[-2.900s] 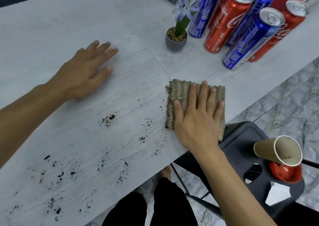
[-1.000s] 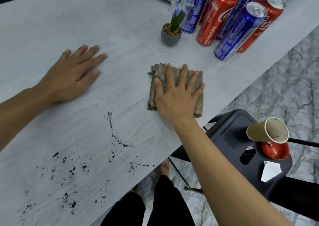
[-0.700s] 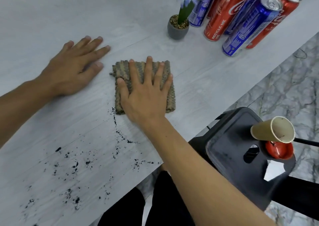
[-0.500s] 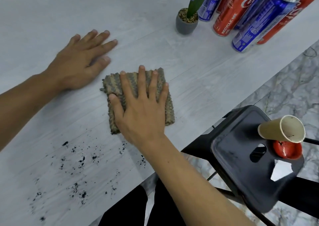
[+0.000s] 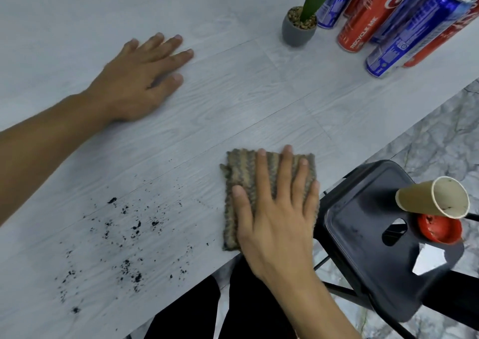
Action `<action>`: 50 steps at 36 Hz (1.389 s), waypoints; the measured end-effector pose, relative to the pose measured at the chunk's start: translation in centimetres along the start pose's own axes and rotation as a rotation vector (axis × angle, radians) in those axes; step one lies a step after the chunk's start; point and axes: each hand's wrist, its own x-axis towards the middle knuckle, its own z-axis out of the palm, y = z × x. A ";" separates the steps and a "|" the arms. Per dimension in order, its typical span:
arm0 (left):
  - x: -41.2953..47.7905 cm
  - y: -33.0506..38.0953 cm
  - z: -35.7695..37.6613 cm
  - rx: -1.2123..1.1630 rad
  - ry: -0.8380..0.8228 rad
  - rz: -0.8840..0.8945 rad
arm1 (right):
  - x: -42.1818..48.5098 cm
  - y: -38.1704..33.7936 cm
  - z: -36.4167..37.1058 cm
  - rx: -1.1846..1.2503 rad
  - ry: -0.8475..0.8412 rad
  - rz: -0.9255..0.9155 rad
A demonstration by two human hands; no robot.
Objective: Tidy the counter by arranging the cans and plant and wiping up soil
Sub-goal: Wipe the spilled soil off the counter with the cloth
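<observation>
The cloth [image 5: 241, 173], a ribbed brownish square, lies flat on the desk [image 5: 233, 92] right at its near edge. The right hand [image 5: 274, 224] lies on top of it, palm down, fingers straight and slightly spread, pressing it to the surface. The fingertips reach almost to the cloth's far edge, and the heel of the hand hangs past the near edge of the desk. The cloth's left strip and far left corner show bare beside the thumb. Whether its right corner overhangs the edge cannot be told, as the hand covers it.

The soil [image 5: 129, 227] lies scattered in dark crumbs and specks left of the cloth, along the near edge towards the near left corner. The closest specks sit just beside the cloth's left side, and the thicker patches are well apart from it.

The left hand [image 5: 140, 79] rests flat on the desk farther in, palm down, fingers extended and holding nothing. It is well apart from both cloth and soil.

Towards the far right corner the plant [image 5: 299, 25] stands in a small grey pot. Red and blue cans [image 5: 414, 33] stand upright in a cluster just to its right.

Off the desk, to the right of the cloth, stands a black stool [image 5: 363, 235] with a paper cup [image 5: 430, 198] lying on its side against a red lid [image 5: 440, 228].
</observation>
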 end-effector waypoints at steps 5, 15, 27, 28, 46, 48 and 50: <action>-0.4 0.1 -0.2 0.001 -0.030 0.020 | 1.6 2.0 -1.2 -0.024 -0.022 0.134; -5.2 -1.1 -0.8 -0.071 -0.041 0.080 | 8.3 1.6 -2.5 0.160 0.130 0.183; -5.9 -2.5 0.1 0.013 -0.038 0.132 | 9.9 -7.6 1.1 0.018 0.045 -0.123; -5.9 -2.5 0.1 0.012 -0.036 0.131 | 9.4 -8.3 1.4 0.015 0.032 -0.152; -5.6 -2.6 0.6 0.085 -0.011 0.123 | -3.0 -7.1 2.9 -0.001 0.017 -0.280; -5.5 -2.7 0.6 0.087 -0.011 0.124 | -4.0 -6.3 2.8 0.010 0.025 -0.225; -5.5 -2.7 0.5 0.086 -0.010 0.122 | -4.7 -5.7 2.6 0.011 0.039 -0.162</action>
